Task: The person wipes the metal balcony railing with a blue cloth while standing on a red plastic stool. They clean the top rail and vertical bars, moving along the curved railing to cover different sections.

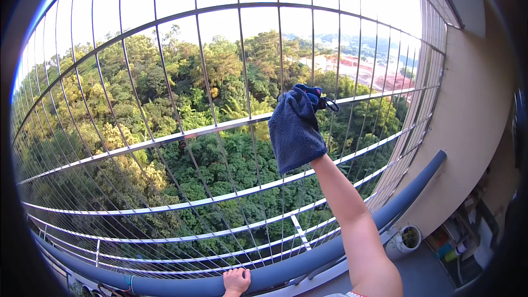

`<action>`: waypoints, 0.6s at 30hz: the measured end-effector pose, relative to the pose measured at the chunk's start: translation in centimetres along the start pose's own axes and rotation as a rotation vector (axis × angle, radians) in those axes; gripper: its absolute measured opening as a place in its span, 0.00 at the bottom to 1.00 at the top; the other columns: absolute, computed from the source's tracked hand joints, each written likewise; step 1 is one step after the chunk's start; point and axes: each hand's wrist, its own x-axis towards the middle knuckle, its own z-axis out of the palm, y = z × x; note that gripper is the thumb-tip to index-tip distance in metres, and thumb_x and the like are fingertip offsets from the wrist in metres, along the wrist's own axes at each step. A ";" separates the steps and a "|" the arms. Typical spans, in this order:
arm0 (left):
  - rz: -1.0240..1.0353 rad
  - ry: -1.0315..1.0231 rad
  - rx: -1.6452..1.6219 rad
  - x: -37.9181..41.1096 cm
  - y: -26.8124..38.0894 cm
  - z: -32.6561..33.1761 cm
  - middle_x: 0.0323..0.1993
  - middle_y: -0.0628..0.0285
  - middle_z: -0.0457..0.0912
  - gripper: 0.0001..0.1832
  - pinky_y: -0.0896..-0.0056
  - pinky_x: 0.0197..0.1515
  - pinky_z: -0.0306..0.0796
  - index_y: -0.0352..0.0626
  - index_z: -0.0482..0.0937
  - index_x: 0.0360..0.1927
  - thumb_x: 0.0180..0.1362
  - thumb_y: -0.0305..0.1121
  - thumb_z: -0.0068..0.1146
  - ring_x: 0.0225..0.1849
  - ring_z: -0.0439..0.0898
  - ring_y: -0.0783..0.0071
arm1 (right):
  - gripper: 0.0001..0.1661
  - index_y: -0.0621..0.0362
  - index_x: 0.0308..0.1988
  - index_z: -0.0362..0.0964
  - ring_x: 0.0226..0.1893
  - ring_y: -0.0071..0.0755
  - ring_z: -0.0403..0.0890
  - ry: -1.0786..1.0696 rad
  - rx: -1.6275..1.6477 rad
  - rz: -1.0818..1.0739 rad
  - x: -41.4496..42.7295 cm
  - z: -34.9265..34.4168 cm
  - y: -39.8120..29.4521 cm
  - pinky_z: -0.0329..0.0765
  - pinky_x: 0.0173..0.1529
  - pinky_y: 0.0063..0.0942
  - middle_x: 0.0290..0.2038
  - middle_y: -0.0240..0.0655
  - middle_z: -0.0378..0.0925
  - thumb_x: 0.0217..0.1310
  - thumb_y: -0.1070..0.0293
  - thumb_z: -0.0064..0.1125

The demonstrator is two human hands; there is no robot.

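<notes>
A dark blue terry cloth (295,132) with a small hanging loop hangs over my raised right hand, hiding its fingers and palm. Only my right wrist (319,161) and arm show below it. Through the cloth, that hand grips a horizontal metal rail (222,126) of the window grille. Lower down, my left hand (236,279) is curled over the thick blue-grey handrail (284,266), with its thumb side facing up.
Thin vertical bars (206,70) cross the grille's horizontal rails, with trees beyond. A beige wall (458,103) stands at the right. Below it are a white planter (400,243) and cluttered shelves (458,243). A thin cord (130,282) is tied around the handrail at the left.
</notes>
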 end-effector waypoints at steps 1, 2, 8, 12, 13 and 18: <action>-0.016 0.002 0.003 -0.3 -0.5 -0.2 0.24 0.62 0.83 0.13 0.59 0.40 0.67 0.50 0.81 0.21 0.53 0.44 0.54 0.31 0.81 0.60 | 0.17 0.54 0.39 0.74 0.33 0.35 0.73 -0.005 -0.012 -0.008 0.3 0.5 -0.1 0.70 0.42 0.31 0.28 0.34 0.72 0.45 0.65 0.64; -0.031 0.004 0.005 -0.5 -0.9 -0.4 0.24 0.62 0.83 0.13 0.59 0.40 0.67 0.50 0.80 0.21 0.53 0.44 0.54 0.31 0.81 0.60 | 0.17 0.54 0.39 0.74 0.34 0.35 0.73 -0.013 -0.025 -0.008 0.7 0.6 0.3 0.70 0.42 0.32 0.28 0.34 0.72 0.45 0.64 0.64; -0.047 -0.019 -0.015 -0.2 0.1 -1.1 0.24 0.62 0.83 0.14 0.58 0.39 0.68 0.52 0.82 0.21 0.54 0.47 0.54 0.29 0.81 0.61 | 0.15 0.52 0.38 0.74 0.36 0.36 0.73 -0.031 -0.122 0.061 0.2 0.8 2.9 0.70 0.44 0.33 0.30 0.34 0.73 0.47 0.63 0.62; -0.045 -0.041 -0.005 -0.1 0.0 -0.4 0.24 0.62 0.82 0.13 0.59 0.39 0.66 0.52 0.81 0.22 0.55 0.46 0.54 0.31 0.80 0.61 | 0.14 0.51 0.38 0.74 0.37 0.37 0.74 0.020 -0.109 0.079 -1.9 2.1 0.1 0.70 0.45 0.34 0.31 0.34 0.73 0.48 0.61 0.62; -0.049 -0.043 -0.002 -0.2 0.0 -0.3 0.24 0.62 0.82 0.14 0.58 0.39 0.66 0.52 0.81 0.22 0.55 0.46 0.54 0.31 0.80 0.61 | 0.14 0.51 0.38 0.74 0.37 0.37 0.74 0.023 -0.099 0.066 -2.1 2.4 -0.8 0.70 0.45 0.34 0.31 0.34 0.73 0.48 0.61 0.61; -0.048 -0.029 -0.024 -0.1 -0.1 -0.5 0.24 0.62 0.82 0.14 0.58 0.39 0.66 0.51 0.81 0.21 0.55 0.46 0.54 0.31 0.80 0.61 | 0.13 0.49 0.37 0.74 0.39 0.38 0.74 -0.002 -0.096 0.021 -2.3 2.4 -1.4 0.70 0.47 0.36 0.32 0.34 0.74 0.49 0.60 0.60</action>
